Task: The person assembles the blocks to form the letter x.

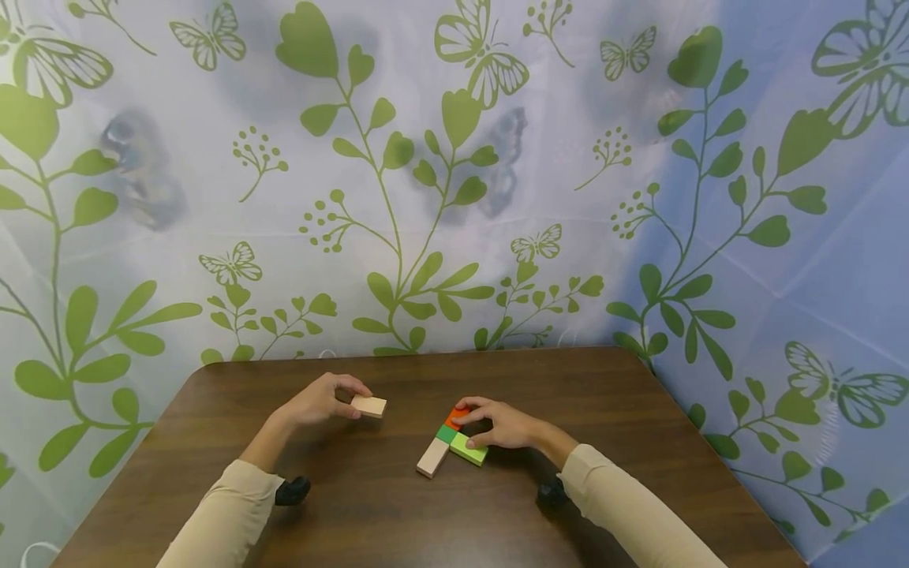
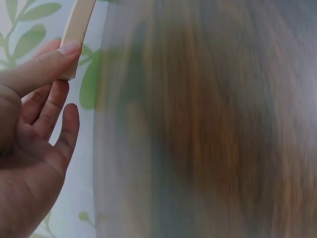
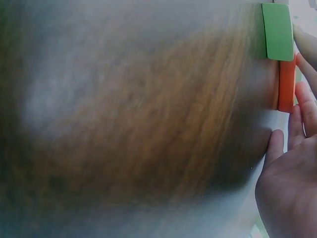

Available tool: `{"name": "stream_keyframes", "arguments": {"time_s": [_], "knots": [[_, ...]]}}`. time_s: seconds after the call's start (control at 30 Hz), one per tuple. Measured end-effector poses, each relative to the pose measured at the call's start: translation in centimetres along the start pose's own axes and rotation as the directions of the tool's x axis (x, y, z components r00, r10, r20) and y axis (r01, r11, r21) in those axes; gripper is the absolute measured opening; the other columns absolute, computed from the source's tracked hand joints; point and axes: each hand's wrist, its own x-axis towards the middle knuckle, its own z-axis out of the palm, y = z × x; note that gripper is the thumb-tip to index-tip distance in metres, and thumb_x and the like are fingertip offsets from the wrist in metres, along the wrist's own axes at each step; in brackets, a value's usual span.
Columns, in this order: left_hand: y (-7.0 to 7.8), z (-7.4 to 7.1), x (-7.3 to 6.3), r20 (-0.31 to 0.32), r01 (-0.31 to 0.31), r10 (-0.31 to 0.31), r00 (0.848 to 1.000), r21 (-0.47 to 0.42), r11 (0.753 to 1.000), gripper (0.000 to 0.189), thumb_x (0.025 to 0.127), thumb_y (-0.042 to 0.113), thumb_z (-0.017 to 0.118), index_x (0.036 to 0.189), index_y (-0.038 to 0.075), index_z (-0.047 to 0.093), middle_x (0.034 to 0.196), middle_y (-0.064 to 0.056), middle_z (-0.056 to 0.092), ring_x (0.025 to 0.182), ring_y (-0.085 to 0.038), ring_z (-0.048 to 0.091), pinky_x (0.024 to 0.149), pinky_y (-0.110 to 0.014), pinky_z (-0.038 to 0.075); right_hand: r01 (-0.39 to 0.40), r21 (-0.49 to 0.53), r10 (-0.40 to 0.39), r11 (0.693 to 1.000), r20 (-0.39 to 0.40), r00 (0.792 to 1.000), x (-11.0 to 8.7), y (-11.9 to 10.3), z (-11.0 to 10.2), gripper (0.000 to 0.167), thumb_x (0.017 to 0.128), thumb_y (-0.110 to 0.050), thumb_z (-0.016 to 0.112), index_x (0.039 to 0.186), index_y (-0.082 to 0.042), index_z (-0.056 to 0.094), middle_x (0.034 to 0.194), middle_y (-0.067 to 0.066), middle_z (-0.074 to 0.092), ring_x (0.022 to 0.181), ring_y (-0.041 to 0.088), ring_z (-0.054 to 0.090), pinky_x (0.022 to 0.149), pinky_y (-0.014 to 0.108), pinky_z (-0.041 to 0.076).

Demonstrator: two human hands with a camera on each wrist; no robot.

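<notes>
My left hand [image 1: 323,401] pinches a flat pale wooden block [image 1: 369,406] between thumb and fingers, over the left part of the table. The left wrist view shows the thumb on one face of that block [image 2: 78,25]. At the table's middle, several blocks lie touching: an orange one [image 1: 457,416], a small dark green one [image 1: 447,434], a light green one [image 1: 469,450] and a pale wooden one [image 1: 432,457]. My right hand [image 1: 507,426] rests its fingertips on the orange block, with its thumb at the light green block. The fingers partly cover the orange block.
The dark brown wooden table [image 1: 355,521] runs back to a hanging cloth [image 1: 554,213] printed with green leaves and butterflies. Dark wrist-worn devices show below the left sleeve [image 1: 234,505] and the right sleeve [image 1: 625,505].
</notes>
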Motion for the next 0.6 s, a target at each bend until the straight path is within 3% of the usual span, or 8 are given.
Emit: {"name": "stream_keyframes", "arguments": {"time_s": [0.3, 0.6], "knots": [[0.6, 2.0, 1.8, 0.048, -0.049, 0.049, 0.998, -0.008, 0.999, 0.031, 0.084, 0.008, 0.085, 0.115, 0.007, 0.078, 0.120, -0.009, 0.070, 0.113, -0.033, 0.061, 0.096, -0.059, 0.046, 0.023, -0.019, -0.024, 1.000, -0.003, 1.000, 0.0, 0.1, -0.1, 0.051, 0.096, -0.024, 0.077, 0.144, -0.012, 0.064, 0.157, 0.007, 0.043, 0.145, 0.032, 0.036, 0.114, 0.057, 0.031], [0.5, 4.7, 3.7, 0.115, 0.009, -0.003, 0.993, -0.047, 0.999, 0.032, 0.084, 0.008, 0.086, 0.115, 0.008, 0.079, 0.121, -0.005, 0.071, 0.120, -0.037, 0.060, 0.103, -0.058, 0.044, 0.001, 0.007, -0.001, 1.000, -0.003, 1.000, 0.0, -0.2, -0.1, 0.050, 0.096, -0.024, 0.077, 0.143, -0.013, 0.065, 0.156, 0.005, 0.043, 0.146, 0.031, 0.035, 0.115, 0.058, 0.029]]}}
